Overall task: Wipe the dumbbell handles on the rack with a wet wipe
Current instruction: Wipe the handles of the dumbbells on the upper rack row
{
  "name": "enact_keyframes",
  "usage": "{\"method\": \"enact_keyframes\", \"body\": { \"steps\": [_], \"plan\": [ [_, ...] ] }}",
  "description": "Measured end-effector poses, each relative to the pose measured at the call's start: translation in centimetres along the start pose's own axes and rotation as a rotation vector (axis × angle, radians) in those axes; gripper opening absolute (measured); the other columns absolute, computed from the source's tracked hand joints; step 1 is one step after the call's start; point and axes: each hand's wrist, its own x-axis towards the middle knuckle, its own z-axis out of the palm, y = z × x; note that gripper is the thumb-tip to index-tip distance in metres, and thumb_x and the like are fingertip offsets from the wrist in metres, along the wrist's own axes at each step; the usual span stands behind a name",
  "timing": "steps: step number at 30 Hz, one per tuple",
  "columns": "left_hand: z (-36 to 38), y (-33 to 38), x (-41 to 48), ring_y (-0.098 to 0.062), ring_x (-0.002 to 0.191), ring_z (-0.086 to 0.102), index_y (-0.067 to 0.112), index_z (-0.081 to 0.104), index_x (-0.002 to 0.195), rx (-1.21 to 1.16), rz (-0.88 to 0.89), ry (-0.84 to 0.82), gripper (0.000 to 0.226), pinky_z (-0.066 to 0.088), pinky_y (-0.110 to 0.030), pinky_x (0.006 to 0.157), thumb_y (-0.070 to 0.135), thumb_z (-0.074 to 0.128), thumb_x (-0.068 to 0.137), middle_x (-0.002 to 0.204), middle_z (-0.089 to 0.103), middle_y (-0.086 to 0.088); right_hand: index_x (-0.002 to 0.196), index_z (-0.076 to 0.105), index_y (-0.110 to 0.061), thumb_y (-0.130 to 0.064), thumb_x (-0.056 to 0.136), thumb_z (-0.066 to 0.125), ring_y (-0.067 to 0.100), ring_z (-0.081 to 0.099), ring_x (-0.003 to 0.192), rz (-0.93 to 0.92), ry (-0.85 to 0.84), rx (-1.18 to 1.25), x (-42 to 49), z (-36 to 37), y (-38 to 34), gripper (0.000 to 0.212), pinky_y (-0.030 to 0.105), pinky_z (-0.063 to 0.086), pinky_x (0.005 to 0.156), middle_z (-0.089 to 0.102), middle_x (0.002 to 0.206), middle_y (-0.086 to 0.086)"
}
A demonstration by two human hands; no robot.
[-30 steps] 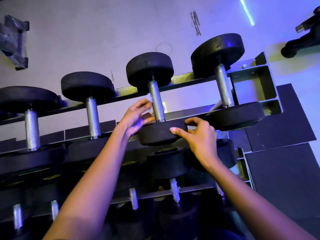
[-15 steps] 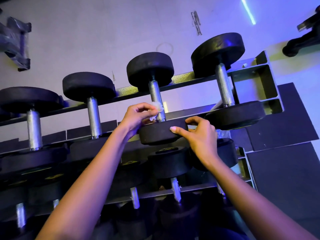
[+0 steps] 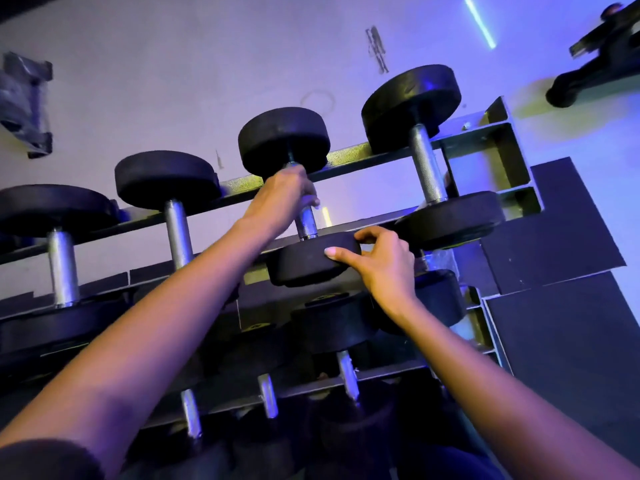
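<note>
Left hand: I see my left hand (image 3: 281, 199) wrapped around the upper part of the metal handle (image 3: 307, 221) of the third dumbbell (image 3: 313, 263) along the top shelf, fingers clenched around the bar just below its far weight head.
Wet wipe: I cannot see the wipe in this view; if it is in the left hand, the fingers hide it, so I cannot tell.
Right hand: my right hand (image 3: 382, 263) grasps the rim of the near weight head of that same dumbbell, thumb on its front edge and fingers curled over the top.
Handle: only the lower stretch of the bar shows bare, between the left hand and the near head.
Rack: the metal rack (image 3: 498, 133) carries four dumbbells on its top shelf, each lying across the two rails with one head far and one near.
Neighbours: the right dumbbell (image 3: 424, 164) sits just beside the one I hold, its near head close to my right hand; the second dumbbell (image 3: 177, 230) and the leftmost dumbbell (image 3: 62, 265) stand apart on the left, untouched.
Lower shelves: more dumbbells (image 3: 348, 372) lie below, dark and partly hidden by my forearms.
Light: blue-violet light tints the floor and metal.
</note>
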Motion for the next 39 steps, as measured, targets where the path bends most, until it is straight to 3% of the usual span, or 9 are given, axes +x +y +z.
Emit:
{"method": "enact_keyframes", "body": {
  "steps": [4, 9, 15, 20, 24, 26, 28, 37, 39],
  "plan": [
    [-0.2, 0.4, 1.5, -0.027, 0.096, 0.051, 0.005, 0.072, 0.094, 0.167, -0.032, 0.062, 0.020, 0.038, -0.034, 0.077, 0.021, 0.063, 0.087, 0.100, 0.054, -0.012, 0.110, 0.063, -0.014, -0.056, 0.066, 0.075, 0.023, 0.058, 0.108, -0.012, -0.003, -0.004, -0.2, -0.1, -0.1, 0.063, 0.035, 0.046, 0.084, 0.067, 0.110, 0.004],
    [-0.1, 0.2, -1.2, -0.020, 0.084, 0.061, 0.010, 0.075, 0.086, -0.003, 0.025, -0.185, 0.008, 0.045, -0.026, 0.073, 0.013, 0.071, 0.080, 0.083, 0.055, 0.003, 0.113, 0.062, -0.013, -0.055, 0.068, 0.075, 0.024, 0.057, 0.110, -0.020, -0.025, -0.014, -0.2, -0.3, -0.2, 0.063, 0.034, 0.044, 0.084, 0.066, 0.112, 0.005],
    [-0.8, -0.1, 1.9, -0.027, 0.094, 0.052, 0.009, 0.074, 0.094, 0.149, -0.027, 0.050, 0.016, 0.039, -0.034, 0.076, 0.020, 0.064, 0.086, 0.097, 0.053, -0.009, 0.113, 0.063, -0.013, -0.056, 0.068, 0.074, 0.023, 0.057, 0.110, -0.016, -0.016, -0.002, -0.3, -0.3, -0.3, 0.063, 0.033, 0.045, 0.083, 0.066, 0.111, 0.004],
    [0.4, -0.7, -2.9, -0.021, 0.087, 0.057, 0.008, 0.073, 0.098, 0.003, 0.153, -0.074, 0.020, 0.044, -0.028, 0.077, 0.019, 0.067, 0.083, 0.093, 0.057, -0.008, 0.115, 0.062, -0.014, -0.057, 0.068, 0.073, 0.024, 0.056, 0.112, -0.025, -0.022, -0.018, -0.3, -0.3, -0.2, 0.064, 0.032, 0.042, 0.083, 0.065, 0.113, 0.004],
    [0.2, -1.2, -1.1, 0.000, 0.075, 0.054, 0.010, 0.071, 0.097, -0.369, -0.129, 0.244, 0.015, 0.047, -0.011, 0.067, 0.013, 0.068, 0.083, 0.089, 0.051, 0.001, 0.114, 0.062, -0.013, -0.056, 0.069, 0.073, 0.022, 0.056, 0.111, -0.034, -0.022, -0.017, -0.3, -0.3, -0.2, 0.064, 0.031, 0.042, 0.083, 0.066, 0.113, 0.003],
    [1.0, -1.4, -1.4, -0.007, 0.083, 0.057, 0.020, 0.069, 0.093, -0.591, -0.248, 0.393, 0.012, 0.049, -0.021, 0.074, 0.015, 0.068, 0.082, 0.090, 0.055, 0.004, 0.114, 0.063, -0.013, -0.056, 0.068, 0.073, 0.021, 0.057, 0.110, -0.040, -0.014, -0.007, -0.3, -0.3, -0.1, 0.063, 0.030, 0.042, 0.082, 0.066, 0.112, 0.003],
    [2.1, -0.9, -3.3, -0.017, 0.089, 0.059, 0.021, 0.067, 0.084, -0.829, -0.394, 0.360, 0.005, 0.051, -0.037, 0.078, 0.018, 0.070, 0.081, 0.090, 0.061, 0.002, 0.114, 0.063, -0.013, -0.055, 0.069, 0.073, 0.020, 0.057, 0.110, -0.051, -0.011, -0.007, -0.3, -0.3, -0.1, 0.063, 0.028, 0.041, 0.080, 0.066, 0.112, 0.003],
    [2.2, -1.1, -0.7, -0.014, 0.071, 0.058, 0.009, 0.054, 0.096, -1.328, -0.766, 0.392, 0.023, 0.047, -0.029, 0.066, 0.014, 0.070, 0.081, 0.084, 0.059, -0.004, 0.113, 0.063, -0.014, -0.057, 0.068, 0.073, 0.022, 0.059, 0.108, -0.046, 0.002, -0.024, -0.2, 0.0, 0.1, 0.063, 0.032, 0.042, 0.082, 0.067, 0.109, 0.003],
    [2.5, -1.2, -1.6, -0.014, 0.070, 0.056, 0.006, 0.057, 0.101, -1.209, -0.791, 0.225, 0.026, 0.047, -0.031, 0.072, 0.026, 0.066, 0.085, 0.086, 0.059, -0.007, 0.112, 0.064, -0.014, -0.057, 0.067, 0.074, 0.022, 0.059, 0.107, -0.046, 0.004, -0.019, -0.1, 0.0, 0.1, 0.063, 0.032, 0.042, 0.081, 0.067, 0.108, 0.003]
  ]
}}
